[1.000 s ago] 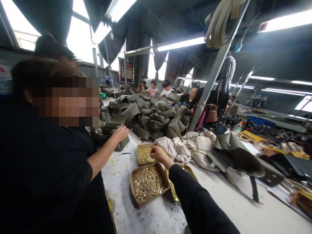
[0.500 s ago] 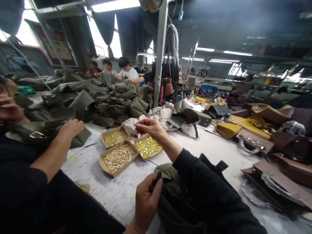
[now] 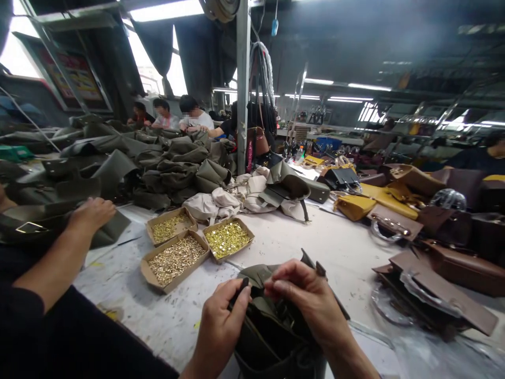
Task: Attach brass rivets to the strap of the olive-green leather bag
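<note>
An olive-green bag (image 3: 260,342) stands with its mouth up in front of me. My left hand (image 3: 223,318) pinches a small dark piece at the bag's left edge. Just to the right, my right hand (image 3: 303,289) is over the bag's far rim, thumb and fingertips pressed together; whatever they hold is too small to make out. Beyond the hands are three cardboard trays of small metal pieces: one of yellow-gold bits (image 3: 229,238), one of copper-gold bits (image 3: 176,259), and a partly filled one (image 3: 169,225) behind.
A co-worker's hand (image 3: 92,213) rests on olive material at the left. Olive pieces (image 3: 158,163) heap up behind the trays, beside pale cloth (image 3: 213,204). Yellow bags (image 3: 389,200) and brown bags (image 3: 465,266) lie along the right. A metal post (image 3: 242,89) rises at the back.
My right hand has come back from above the yellow-gold tray to the bag, beside my left hand. The left hand keeps its pinch. The view has shifted to the right.
</note>
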Available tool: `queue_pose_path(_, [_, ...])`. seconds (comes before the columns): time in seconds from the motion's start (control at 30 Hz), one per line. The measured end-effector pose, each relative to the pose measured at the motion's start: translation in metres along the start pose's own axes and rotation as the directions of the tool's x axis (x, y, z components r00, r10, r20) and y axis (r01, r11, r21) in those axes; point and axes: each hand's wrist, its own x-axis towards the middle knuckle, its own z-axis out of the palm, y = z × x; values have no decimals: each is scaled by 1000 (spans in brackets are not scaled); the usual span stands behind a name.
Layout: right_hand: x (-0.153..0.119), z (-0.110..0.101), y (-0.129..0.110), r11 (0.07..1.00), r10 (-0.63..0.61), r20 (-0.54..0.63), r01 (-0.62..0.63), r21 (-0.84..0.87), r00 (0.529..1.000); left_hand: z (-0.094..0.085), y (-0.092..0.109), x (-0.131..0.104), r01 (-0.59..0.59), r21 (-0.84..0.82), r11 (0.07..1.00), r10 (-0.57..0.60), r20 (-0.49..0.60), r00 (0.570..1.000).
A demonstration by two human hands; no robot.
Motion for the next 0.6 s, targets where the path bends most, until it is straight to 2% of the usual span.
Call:
queue_pose_path(0.07, [-10,-9,11,999,-3,-105,0,-32,994,3,7,2,-137,71,988,136,15,991])
queue_pose_path(0.13, [-14,-11,17,997,-38,-190,24,-73,981,6,16,4,-274,122,954,274,16,961])
queue_pose_path(0.2, [-15,-9,20,997,-44,-238,27,-75,970,8,23,6,-352,154,923,351,32,936])
queue_pose_path(0.3, [-12,-4,19,999,-7,-234,-5,-52,972,9,29,8,-364,167,917,356,73,932])
queue_pose_path(0.47, [-5,-6,23,988,-114,-204,89,-129,972,8,28,9,-352,156,923,338,107,935])
queue_pose_path(0.6, [-2,-9,28,995,-83,-171,73,-65,982,10,28,10,-348,144,926,334,110,936])
